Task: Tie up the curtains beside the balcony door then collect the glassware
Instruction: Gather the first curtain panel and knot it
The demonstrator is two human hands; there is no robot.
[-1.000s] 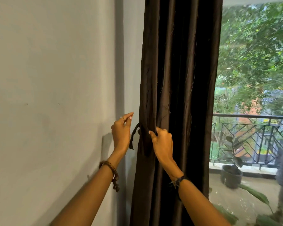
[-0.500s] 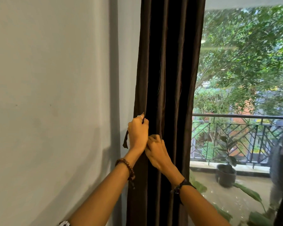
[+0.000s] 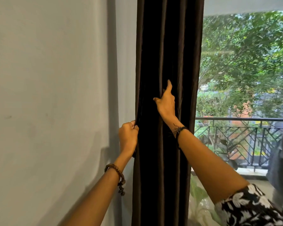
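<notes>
left wrist: brown bead bracelet (image 3: pixel 117 172) | right wrist: black cord band (image 3: pixel 180 130) | sleeve (image 3: pixel 250 207): black-white floral

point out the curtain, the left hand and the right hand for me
curtain (image 3: pixel 168 46), head view, on a dark fold of its upper part.
left hand (image 3: pixel 128 136), head view, on the back of the hand gripping the curtain's left edge.
right hand (image 3: pixel 166 103), head view, on the back of the hand.

Curtain (image 3: pixel 167 46) top and hem beyond frame; tie-back unseen.
</notes>
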